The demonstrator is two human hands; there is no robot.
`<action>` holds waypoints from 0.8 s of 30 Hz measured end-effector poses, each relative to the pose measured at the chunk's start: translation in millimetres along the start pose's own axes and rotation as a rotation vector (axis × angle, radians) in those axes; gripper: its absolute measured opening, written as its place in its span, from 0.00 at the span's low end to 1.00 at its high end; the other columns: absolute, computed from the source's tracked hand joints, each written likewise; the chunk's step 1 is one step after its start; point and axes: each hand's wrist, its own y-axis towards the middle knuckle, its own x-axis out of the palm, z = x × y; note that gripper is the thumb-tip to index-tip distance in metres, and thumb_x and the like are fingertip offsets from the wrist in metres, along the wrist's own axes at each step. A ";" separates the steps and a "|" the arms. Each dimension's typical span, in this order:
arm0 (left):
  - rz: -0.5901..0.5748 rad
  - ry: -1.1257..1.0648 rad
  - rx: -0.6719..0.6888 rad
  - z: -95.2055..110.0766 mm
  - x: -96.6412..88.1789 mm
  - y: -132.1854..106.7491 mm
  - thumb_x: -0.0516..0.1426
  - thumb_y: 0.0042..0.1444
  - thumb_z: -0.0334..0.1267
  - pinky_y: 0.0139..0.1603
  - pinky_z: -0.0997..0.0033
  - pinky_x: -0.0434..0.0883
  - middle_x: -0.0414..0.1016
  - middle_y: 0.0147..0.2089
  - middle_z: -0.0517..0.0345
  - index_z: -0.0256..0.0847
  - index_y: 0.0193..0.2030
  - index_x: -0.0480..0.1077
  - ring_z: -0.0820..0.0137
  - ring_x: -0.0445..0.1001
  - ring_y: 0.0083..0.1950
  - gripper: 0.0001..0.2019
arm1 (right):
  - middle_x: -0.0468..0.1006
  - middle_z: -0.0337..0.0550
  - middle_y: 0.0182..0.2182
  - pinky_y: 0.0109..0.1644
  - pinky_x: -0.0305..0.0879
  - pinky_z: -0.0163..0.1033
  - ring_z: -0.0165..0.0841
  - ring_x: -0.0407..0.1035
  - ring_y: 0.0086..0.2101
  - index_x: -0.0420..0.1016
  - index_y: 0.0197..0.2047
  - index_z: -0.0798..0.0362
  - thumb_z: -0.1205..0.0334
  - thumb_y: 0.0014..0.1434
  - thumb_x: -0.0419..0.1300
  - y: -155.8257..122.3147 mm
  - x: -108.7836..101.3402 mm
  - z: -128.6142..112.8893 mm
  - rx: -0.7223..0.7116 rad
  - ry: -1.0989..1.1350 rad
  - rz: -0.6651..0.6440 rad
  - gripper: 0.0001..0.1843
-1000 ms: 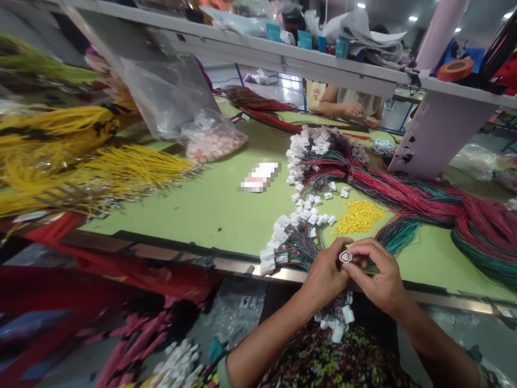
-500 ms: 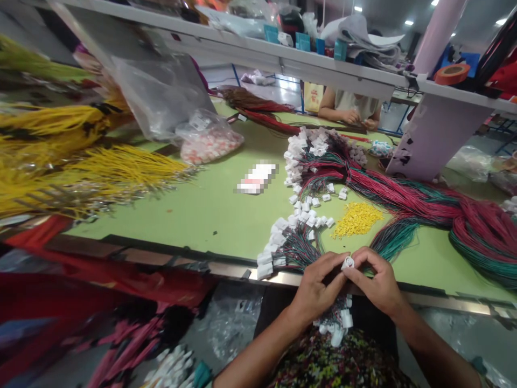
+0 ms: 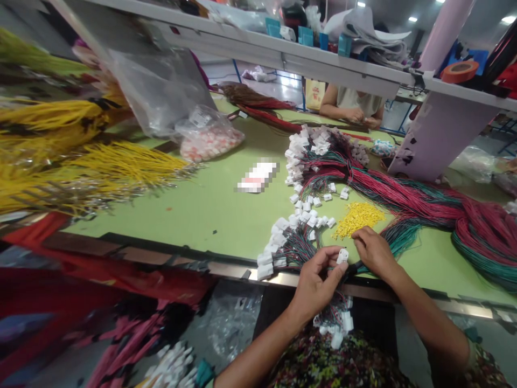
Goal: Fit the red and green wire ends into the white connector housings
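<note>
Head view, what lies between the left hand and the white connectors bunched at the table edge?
In the head view, a bunch of thin red, green and dark wires lies between the left hand and those white connectors.

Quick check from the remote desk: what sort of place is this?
Probably a wire-harness assembly workshop. A long green workbench holds heaps of red and green wires ending in white plastic connectors, yellow wire bundles lie nearby, and a co-worker works across the bench.

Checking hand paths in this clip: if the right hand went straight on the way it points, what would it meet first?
Probably the pile of small yellow pieces on the green table, just ahead of the right hand, though its height above the pile is unclear.
</note>
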 end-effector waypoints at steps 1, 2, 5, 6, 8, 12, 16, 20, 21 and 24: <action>0.004 0.001 0.003 0.0 -0.2 -0.2 0.62 0.60 0.40 0.41 0.67 0.77 0.82 0.38 0.54 0.40 0.48 0.75 0.67 0.78 0.37 0.11 | 0.77 0.48 0.42 0.49 0.66 0.41 0.39 0.72 0.43 0.78 0.46 0.51 0.72 0.65 0.56 -0.6 0.2 -0.5 0.002 -0.005 -0.005 0.12; 0.008 -0.005 0.001 0.0 -0.5 -0.5 0.62 0.60 0.40 0.42 0.67 0.77 0.82 0.38 0.54 0.40 0.48 0.75 0.67 0.78 0.38 0.11 | 0.78 0.49 0.43 0.49 0.66 0.42 0.39 0.72 0.44 0.78 0.46 0.51 0.73 0.65 0.55 -1.3 -0.3 -1.2 -0.001 -0.005 -0.013 0.13; 0.032 -0.043 -0.017 -0.3 -1.3 -1.7 0.62 0.61 0.41 0.43 0.66 0.77 0.82 0.39 0.55 0.40 0.49 0.75 0.67 0.79 0.38 0.11 | 0.79 0.47 0.40 0.48 0.67 0.41 0.38 0.73 0.42 0.79 0.43 0.52 0.74 0.64 0.56 -3.2 -5.8 -3.2 -0.029 0.017 -0.054 0.12; 0.047 -0.056 -0.024 -0.7 -1.6 -2.2 0.63 0.61 0.41 0.43 0.66 0.77 0.82 0.39 0.54 0.40 0.49 0.75 0.66 0.79 0.39 0.12 | 0.80 0.45 0.39 0.47 0.67 0.40 0.38 0.73 0.41 0.79 0.41 0.52 0.74 0.63 0.57 -3.4 -8.1 -3.4 -0.039 0.027 -0.066 0.11; 0.084 -0.079 -0.031 -1.9 -1.9 -2.9 0.63 0.60 0.41 0.44 0.66 0.78 0.82 0.40 0.54 0.41 0.48 0.76 0.66 0.79 0.39 0.12 | 0.80 0.43 0.35 0.45 0.67 0.39 0.36 0.73 0.39 0.78 0.37 0.51 0.74 0.62 0.58 -2.9 -12.0 -3.4 -0.054 0.044 -0.082 0.10; 0.123 -0.106 -0.027 -5.1 -1.5 -3.8 0.64 0.60 0.42 0.44 0.66 0.78 0.82 0.40 0.54 0.41 0.48 0.75 0.66 0.79 0.39 0.12 | 0.78 0.42 0.35 0.42 0.65 0.38 0.35 0.71 0.36 0.78 0.38 0.51 0.74 0.60 0.60 1.7 -12.5 -4.4 -0.072 0.037 -0.085 0.09; 0.128 -0.107 -0.023 -5.5 -0.6 -3.6 0.64 0.59 0.43 0.44 0.67 0.78 0.82 0.40 0.54 0.41 0.47 0.76 0.66 0.79 0.39 0.12 | 0.77 0.43 0.38 0.43 0.63 0.38 0.36 0.70 0.39 0.78 0.40 0.51 0.73 0.62 0.62 5.9 -8.2 -9.3 -0.081 0.016 -0.088 0.08; 0.125 -0.120 -0.016 -4.3 -0.1 -3.8 0.64 0.59 0.42 0.44 0.67 0.78 0.82 0.40 0.54 0.40 0.47 0.76 0.67 0.79 0.39 0.12 | 0.74 0.40 0.31 0.37 0.59 0.37 0.34 0.68 0.33 0.75 0.31 0.52 0.66 0.62 0.65 3.3 -9.9 -11.6 -0.051 0.005 -0.092 0.07; 0.122 -0.124 -0.016 -4.3 -0.1 -3.9 0.64 0.60 0.42 0.44 0.67 0.77 0.82 0.40 0.54 0.40 0.47 0.76 0.67 0.79 0.39 0.12 | 0.74 0.39 0.30 0.36 0.58 0.36 0.33 0.68 0.32 0.75 0.31 0.52 0.65 0.62 0.65 1.8 -11.5 -10.8 -0.049 0.010 -0.098 0.08; 0.115 -0.130 -0.017 -5.1 -0.3 -4.2 0.64 0.60 0.41 0.44 0.68 0.77 0.81 0.40 0.55 0.41 0.48 0.75 0.68 0.78 0.38 0.11 | 0.75 0.39 0.30 0.37 0.59 0.36 0.33 0.69 0.32 0.76 0.32 0.52 0.69 0.63 0.63 -1.9 -17.2 -6.5 -0.063 0.037 -0.120 0.07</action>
